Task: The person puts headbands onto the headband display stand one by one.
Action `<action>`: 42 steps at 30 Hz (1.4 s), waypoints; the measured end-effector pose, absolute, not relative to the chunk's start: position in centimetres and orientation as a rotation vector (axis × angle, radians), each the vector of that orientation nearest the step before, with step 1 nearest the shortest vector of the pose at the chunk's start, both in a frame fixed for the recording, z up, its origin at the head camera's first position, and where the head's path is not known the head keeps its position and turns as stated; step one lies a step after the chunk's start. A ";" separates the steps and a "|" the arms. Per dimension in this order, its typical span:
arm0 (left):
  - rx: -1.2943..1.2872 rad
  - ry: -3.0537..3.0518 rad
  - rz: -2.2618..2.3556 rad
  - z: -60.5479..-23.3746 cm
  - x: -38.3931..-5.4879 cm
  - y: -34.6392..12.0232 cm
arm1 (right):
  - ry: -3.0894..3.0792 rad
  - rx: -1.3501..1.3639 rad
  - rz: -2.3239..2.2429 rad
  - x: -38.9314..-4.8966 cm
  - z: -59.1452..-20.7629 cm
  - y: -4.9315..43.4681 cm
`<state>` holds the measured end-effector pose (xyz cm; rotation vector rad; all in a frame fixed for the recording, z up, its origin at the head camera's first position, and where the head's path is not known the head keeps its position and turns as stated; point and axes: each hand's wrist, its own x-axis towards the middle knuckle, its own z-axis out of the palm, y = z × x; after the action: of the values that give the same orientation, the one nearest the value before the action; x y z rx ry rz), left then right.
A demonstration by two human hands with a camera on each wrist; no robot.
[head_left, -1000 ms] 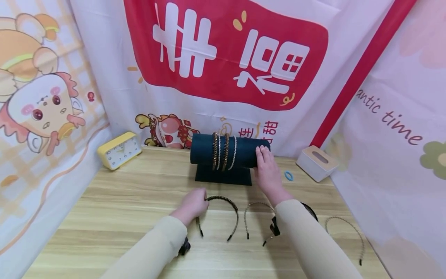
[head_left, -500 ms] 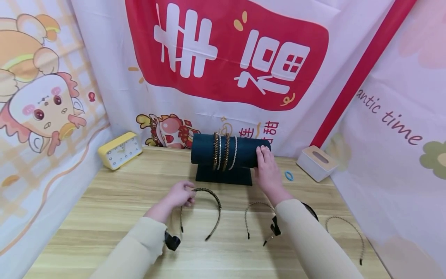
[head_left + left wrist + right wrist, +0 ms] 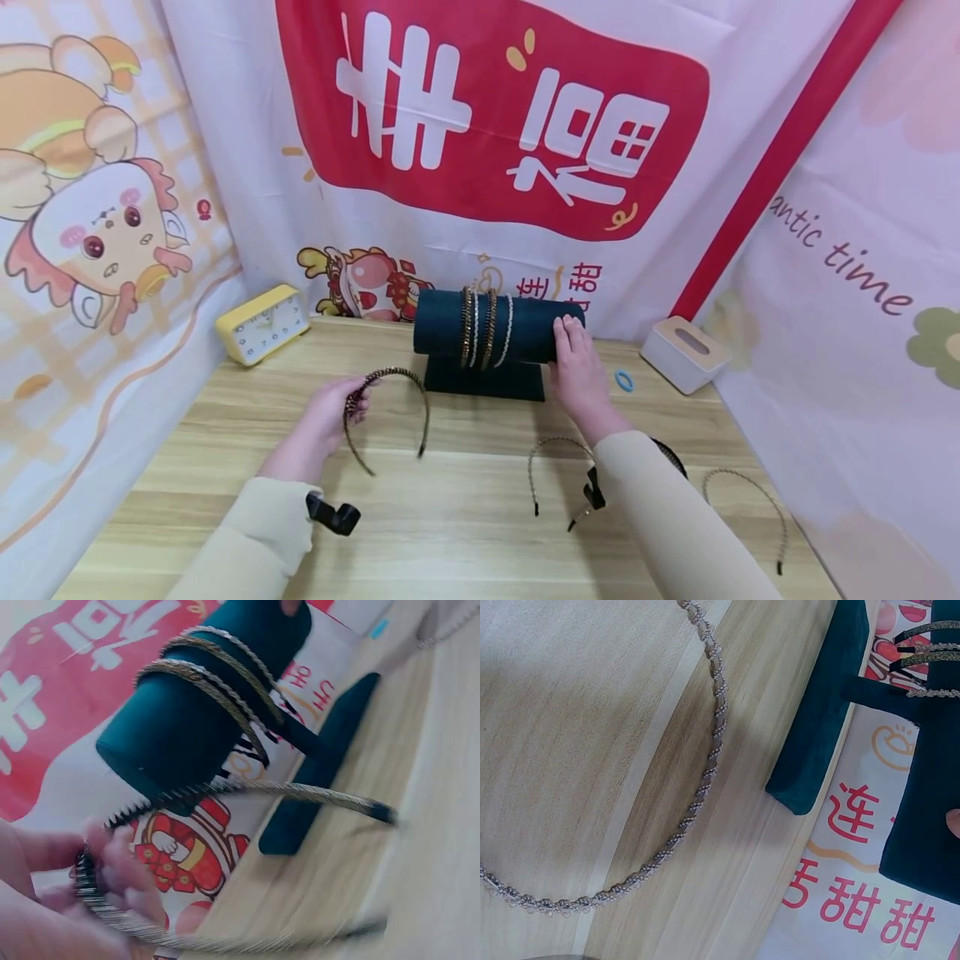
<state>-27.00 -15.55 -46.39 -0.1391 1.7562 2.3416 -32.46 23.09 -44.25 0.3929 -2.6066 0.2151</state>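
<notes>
Wood-grain tabletop [image 3: 450, 525] below, my left hand [image 3: 328, 412] pinches the coil-wrapped headband [image 3: 393, 371]; best keep its arc untwisted, right hand [image 3: 579, 371] gripping the dark teal roll stand [image 3: 531, 321] steady.

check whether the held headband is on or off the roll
Off: the left hand grips the headband, which is left of the display roll, not around it.

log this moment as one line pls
left hand: holds dark headband | right hand: touches right end of display roll | around roll: four headbands | on table: other headbands
</notes>
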 end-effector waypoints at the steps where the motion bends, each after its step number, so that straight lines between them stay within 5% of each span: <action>1: -0.114 1.727 2.366 -46.2 -27.0 -15.6 | -2.603 0.395 0.216 -32.5 -44.3 23.1; 13: 0.019 1.652 2.522 -43.2 -27.0 -15.0 | -2.605 0.383 0.229 -32.5 -44.5 23.4; 28: -0.201 2.087 2.453 -41.2 -32.8 -11.0 | -2.576 0.417 0.224 -32.4 -44.6 23.4; 42: -0.149 2.578 2.251 -39.9 -34.3 -7.8 | -2.551 0.440 0.233 -32.6 -44.5 23.3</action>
<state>-34.33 -7.78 -39.89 -0.1494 2.5777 2.2508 -32.58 23.29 -44.54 0.4398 -2.5511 0.2329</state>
